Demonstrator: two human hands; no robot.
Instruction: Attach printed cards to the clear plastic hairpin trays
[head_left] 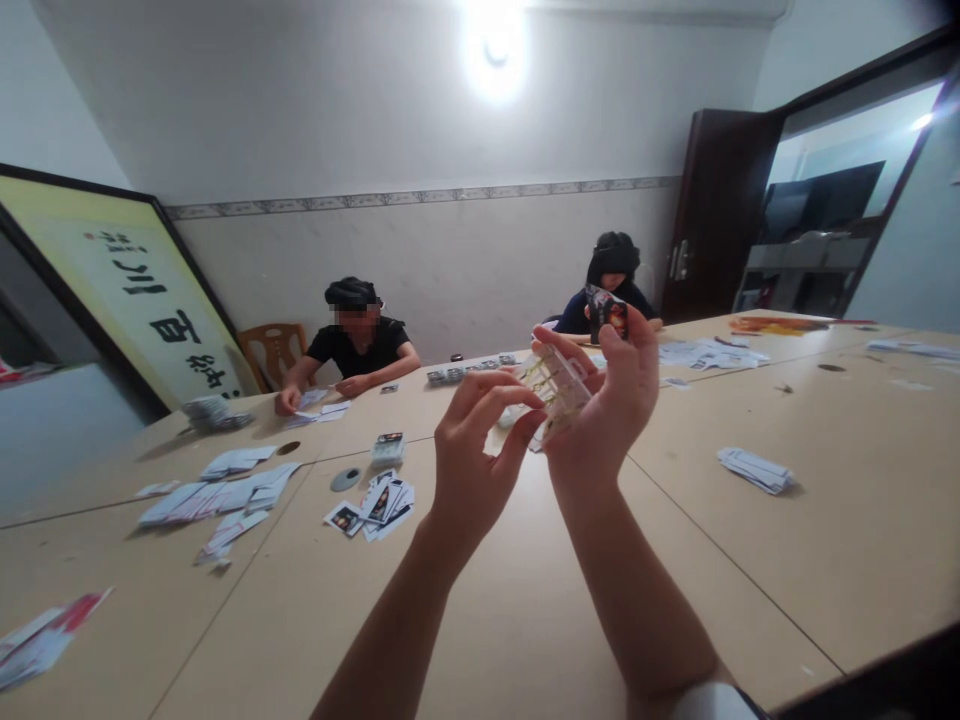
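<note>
Raised over the table, my right hand [626, 395] is closed around a clear plastic box [559, 385] with small yellowish-gold pieces in it. A dark printed card [609, 318] stands up between the fingers of that same hand. From the left, my left hand [476, 445] reaches to the box, thumb and forefinger pinched together at its near side. Whatever those fingertips hold is too small to make out. Below and to the left, a clear box with a printed top [388, 450] stands beside a loose pile of printed cards [382, 505].
Across the table sit one person [360, 340] handling papers and another person [577, 310] partly behind my right hand. Several small boxes [469, 370] line the far edge. White paper strips [217, 495] lie left, a paper stack [756, 470] right. Cable holes [346, 480] dot the tabletop.
</note>
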